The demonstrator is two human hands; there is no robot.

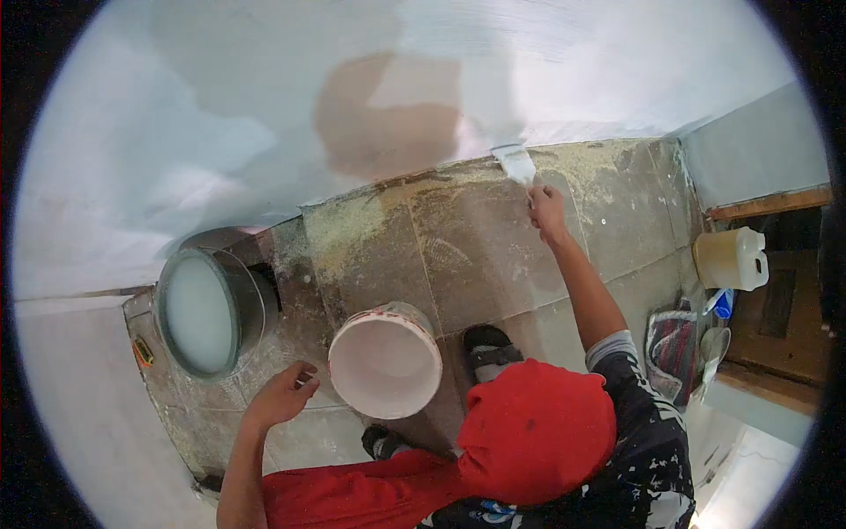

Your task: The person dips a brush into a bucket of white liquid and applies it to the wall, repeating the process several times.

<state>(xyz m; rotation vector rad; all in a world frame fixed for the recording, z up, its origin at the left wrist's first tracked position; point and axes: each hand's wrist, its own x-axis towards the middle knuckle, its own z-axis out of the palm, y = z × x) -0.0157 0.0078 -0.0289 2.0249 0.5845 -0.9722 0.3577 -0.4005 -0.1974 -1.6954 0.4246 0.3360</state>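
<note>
My right hand (547, 212) is closed round the handle of a wide paintbrush (515, 164). The brush is coated white, and its bristle end meets the foot of the pale wall (599, 79), right where it joins the floor. Low on the left, my left hand (284, 394) hangs with loosely bent fingers and holds nothing. Just right of that hand stands a white bucket (386, 366) with a stained rim and a pale inside; a small gap separates them. A larger dark tub (236, 309) of milky white liquid is farther left, against the wall.
Dusty, paint-spotted tiles (493, 264) cover the floor. At right are a yellowish jerrycan (730, 259), a striped mat (670, 353) and a wooden door (780, 304). A small yellow-and-black item (142, 351) lies far left. A red cloth (538, 432) fills the lower middle, near dark sandals (490, 344).
</note>
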